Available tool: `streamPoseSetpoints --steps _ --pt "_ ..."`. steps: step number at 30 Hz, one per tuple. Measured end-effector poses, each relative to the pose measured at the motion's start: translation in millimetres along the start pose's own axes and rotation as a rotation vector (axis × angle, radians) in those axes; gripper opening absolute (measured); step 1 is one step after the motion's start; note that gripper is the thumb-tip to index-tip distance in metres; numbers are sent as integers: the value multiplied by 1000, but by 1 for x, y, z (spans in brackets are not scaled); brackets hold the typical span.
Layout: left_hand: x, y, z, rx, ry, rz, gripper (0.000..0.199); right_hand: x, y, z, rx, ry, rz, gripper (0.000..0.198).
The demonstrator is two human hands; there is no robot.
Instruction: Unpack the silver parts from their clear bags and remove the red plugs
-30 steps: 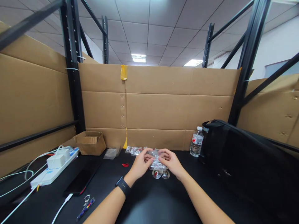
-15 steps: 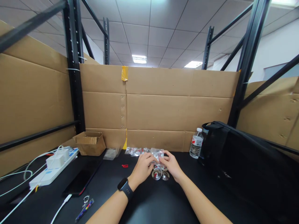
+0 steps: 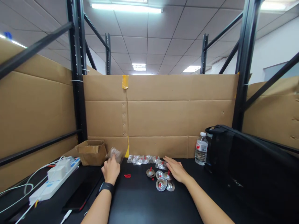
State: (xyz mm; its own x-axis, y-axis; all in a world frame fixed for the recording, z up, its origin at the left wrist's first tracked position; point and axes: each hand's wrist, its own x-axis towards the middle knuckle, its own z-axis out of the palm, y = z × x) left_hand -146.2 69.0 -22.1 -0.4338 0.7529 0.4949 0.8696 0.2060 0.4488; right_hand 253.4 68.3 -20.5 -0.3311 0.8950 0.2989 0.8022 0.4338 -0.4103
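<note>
Metal discs, silver, domed, red-corded, loose on black table, just left of right hand: likely light, stiff, slick; best taken by rim or cord. Right fingers extended, nothing visibly gripped, close to clear-bagged silver discs. Crumpled clear plastic bag at left hand, beside brown cardboard box: probably near-weightless, limp, slippery; pinch at edge. Left fingers curled at bag's lower end; cannot tell whether gripping.

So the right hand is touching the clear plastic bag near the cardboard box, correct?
No, it's the left hand touching the clear plastic bag near the cardboard box, as the head view shows. The right hand is beside the metal discs.
</note>
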Motion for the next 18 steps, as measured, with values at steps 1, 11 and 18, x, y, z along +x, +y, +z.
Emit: streamPoseSetpoints --steps 1,11,18 --pt "0 -5 6 9 -52 -23 51 -1 -2 -1 29 -20 -11 53" --pt "-6 15 3 -68 73 2 43 -11 -10 -12 -201 58 192 42" --pt "-17 42 -4 -239 90 39 39 -13 4 -10 -118 -31 97 67"
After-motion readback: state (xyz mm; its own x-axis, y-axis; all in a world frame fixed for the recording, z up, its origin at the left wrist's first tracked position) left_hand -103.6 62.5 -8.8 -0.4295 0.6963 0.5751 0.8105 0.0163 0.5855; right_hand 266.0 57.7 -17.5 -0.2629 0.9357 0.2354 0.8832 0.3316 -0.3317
